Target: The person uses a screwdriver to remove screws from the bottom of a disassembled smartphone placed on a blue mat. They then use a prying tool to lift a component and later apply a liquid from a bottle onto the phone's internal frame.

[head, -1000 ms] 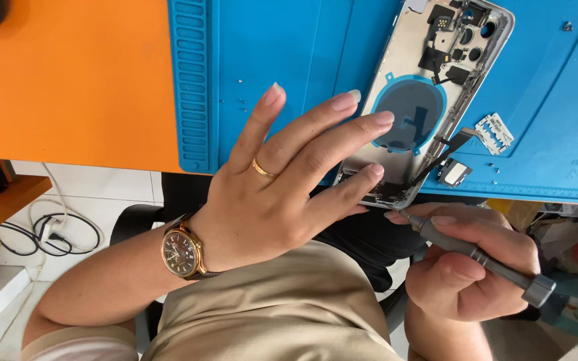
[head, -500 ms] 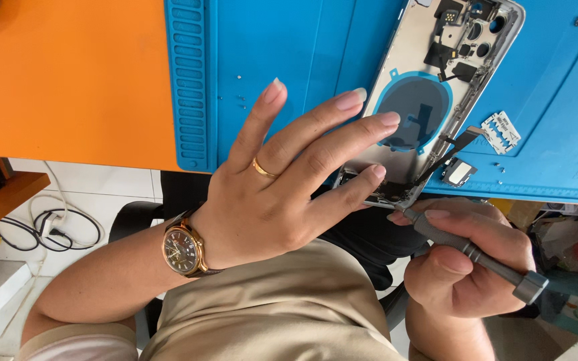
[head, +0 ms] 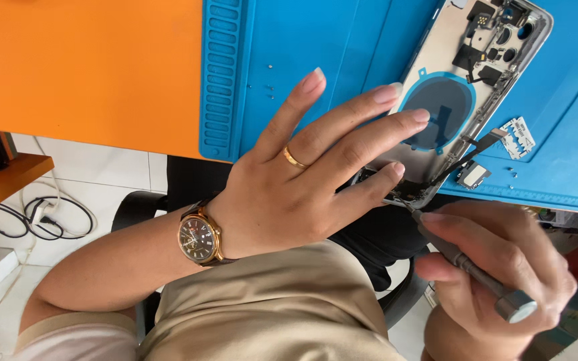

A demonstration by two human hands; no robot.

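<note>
An opened phone housing (head: 459,87) with a round dark coil and black camera parts lies tilted on a blue work mat (head: 316,47). My left hand (head: 309,174), with a gold ring and a wristwatch, lies flat with its fingers spread on the housing's lower end. My right hand (head: 496,274) grips a grey screwdriver (head: 466,267) whose tip touches the housing's bottom edge. A black flex cable (head: 473,148) sticks out at the housing's lower right side.
A small silver bracket (head: 518,137) and a small metal part (head: 473,175) lie on the mat beside the housing, with tiny screws scattered nearby. The mat sits on an orange table (head: 81,67). Cables (head: 48,217) lie on the white tiled floor at the left.
The view has shifted slightly. My right hand with the screwdriver has stayed at the housing's bottom edge, and my left hand still lies on the housing.
</note>
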